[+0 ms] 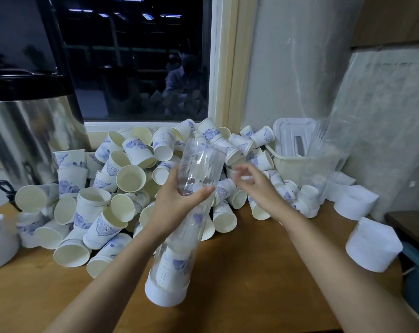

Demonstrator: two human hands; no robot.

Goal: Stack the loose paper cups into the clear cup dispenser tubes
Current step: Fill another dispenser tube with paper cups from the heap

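gripping clear tube (pixel 198 169), blue-patterned cups (pixel 172 267) inside

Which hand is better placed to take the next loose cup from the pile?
Right: the right hand hovers close to the cups, while the left hand grips the tube.

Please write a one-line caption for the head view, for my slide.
Left hand grips a clear dispenser tube while the right hand hovers beside the pile of loose paper cups.

White cups (pixel 131 169) with blue floral prints, cream insides; brown table (pixel 263 272).
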